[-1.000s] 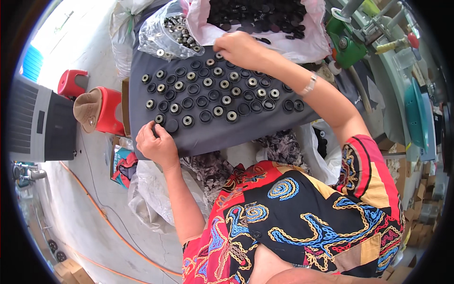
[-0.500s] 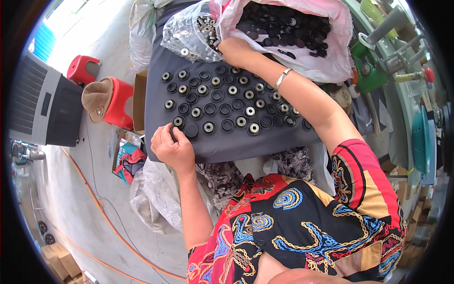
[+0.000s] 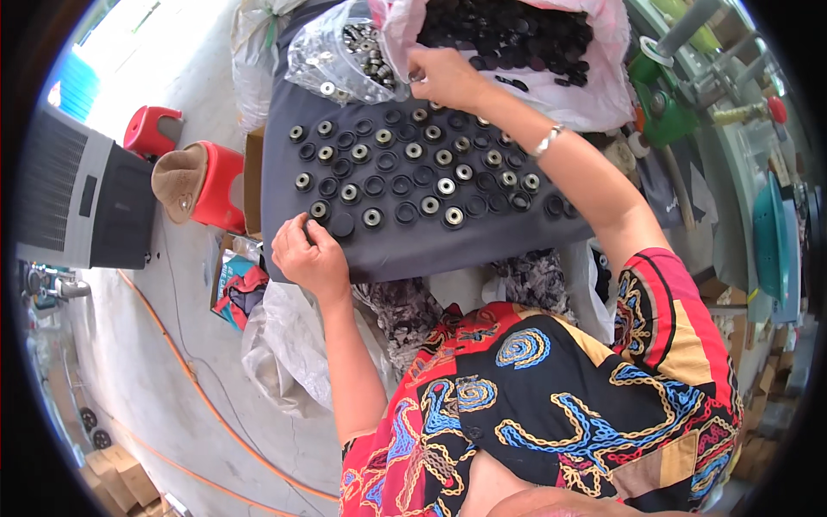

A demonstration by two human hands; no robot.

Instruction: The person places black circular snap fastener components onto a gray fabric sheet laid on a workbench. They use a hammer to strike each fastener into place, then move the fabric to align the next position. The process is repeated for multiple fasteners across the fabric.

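Rows of black round caps [image 3: 374,185] cover the dark cloth, many with a silver ring-shaped bearing [image 3: 445,186] seated in them. My right hand [image 3: 448,79] is beside the mouth of a clear plastic bag of bearings [image 3: 366,53]; its fingertips pinch a small metal bearing [image 3: 418,76]. At the near left edge of the cloth is my left hand [image 3: 310,258], fingers curled and tips together. Whatever they hold is too small to make out. Just beyond its fingertips lie a cap with a bearing [image 3: 320,209] and a plain black disc [image 3: 342,226].
A pink-white sack [image 3: 607,52] of loose black caps lies open at the back. Green machinery [image 3: 668,108] stands to the right. On the left are red stools [image 3: 215,185], a brown hat [image 3: 178,179], a grey cooler [image 3: 69,185] and an orange hose [image 3: 185,370] across the floor.
My right hand has come out of the bag of bearings and moved slightly right, a bearing now at its fingertips. My left hand stays at the cloth's near left edge.
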